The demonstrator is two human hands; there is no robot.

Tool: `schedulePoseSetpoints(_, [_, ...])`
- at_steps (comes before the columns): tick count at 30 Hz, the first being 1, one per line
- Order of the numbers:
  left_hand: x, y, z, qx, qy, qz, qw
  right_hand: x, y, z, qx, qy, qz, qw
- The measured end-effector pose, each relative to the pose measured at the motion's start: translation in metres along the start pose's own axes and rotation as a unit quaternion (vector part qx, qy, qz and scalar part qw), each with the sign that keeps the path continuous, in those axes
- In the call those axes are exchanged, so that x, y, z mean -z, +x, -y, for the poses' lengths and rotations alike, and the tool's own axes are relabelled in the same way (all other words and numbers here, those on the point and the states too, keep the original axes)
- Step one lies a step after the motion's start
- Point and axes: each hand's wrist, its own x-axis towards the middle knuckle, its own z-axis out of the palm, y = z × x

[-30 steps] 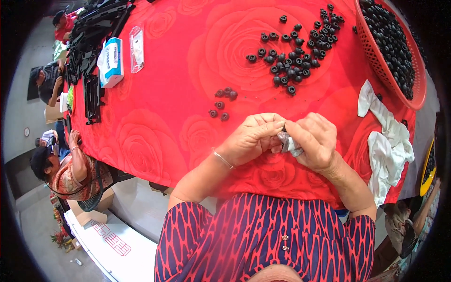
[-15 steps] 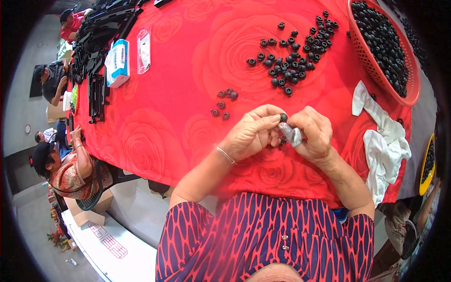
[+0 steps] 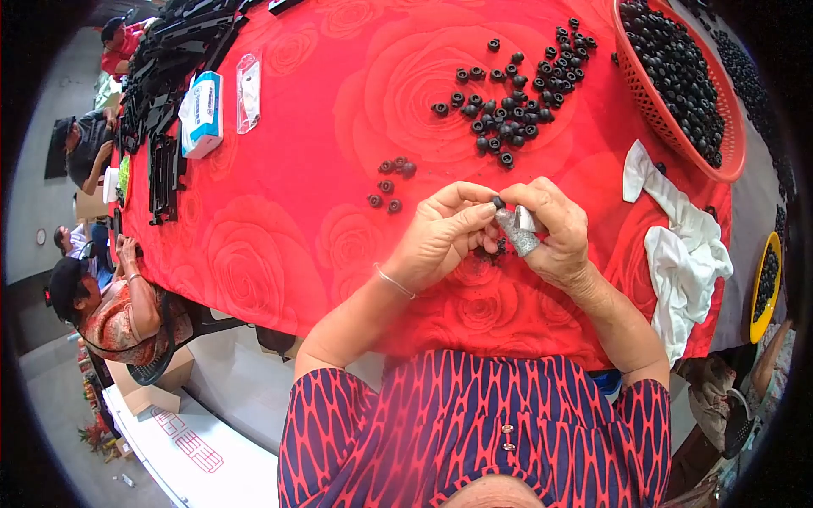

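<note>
Between the thumb and index finger of my left hand (image 3: pixel 449 233) is a small black knob-like part (image 3: pixel 498 203). My right hand (image 3: pixel 555 229) is closed up against the same part from the other side. Silver-grey wrapping (image 3: pixel 518 233) covers fingers of that hand, and its tip touches the part. Below my hands, small black bits (image 3: pixel 491 252) lie on the red rose-patterned cloth (image 3: pixel 288 186). A small group of black parts (image 3: pixel 393 188) sits left of my hands, and a larger loose pile (image 3: pixel 508 118) lies farther off.
A red basket (image 3: pixel 641 97) full of black parts stands at the far right. Near it lies a crumpled white cloth (image 3: pixel 682 254). A yellow bowl (image 3: pixel 754 326) is at the right edge. Long black pieces (image 3: pixel 165 110), a tissue pack (image 3: pixel 203 114) and a clear tray (image 3: pixel 247 93) are far left. Other people sit along the left.
The view has shifted a little, so the table things appear farther left. My right hand has turned, showing more of the silver-grey wrapping. The black part stays between my fingers.
</note>
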Motion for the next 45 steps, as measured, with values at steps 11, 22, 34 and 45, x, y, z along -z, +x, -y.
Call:
schedulePoseSetpoints(11, [0.001, 0.002, -0.003, 0.03, -0.029, 0.013, 0.999, 0.0, -0.001, -0.004, 0.066, -0.03, -0.007, 0.997])
schedulePoseSetpoints(22, [0.009, 0.003, -0.003, 0.014, -0.022, 0.029, 0.999, -0.003, 0.0, -0.002, 0.099, -0.053, 0.0, 0.994])
schedulePoseSetpoints(34, [-0.001, -0.001, -0.004, -0.056, 0.033, 0.012, 0.998, -0.003, 0.002, 0.004, 0.087, -0.059, 0.008, 0.994])
schedulePoseSetpoints(45, [0.019, -0.006, -0.061, -0.351, 0.659, -0.302, 0.592, 0.009, 0.009, -0.014, 0.025, -0.082, -0.047, 0.995])
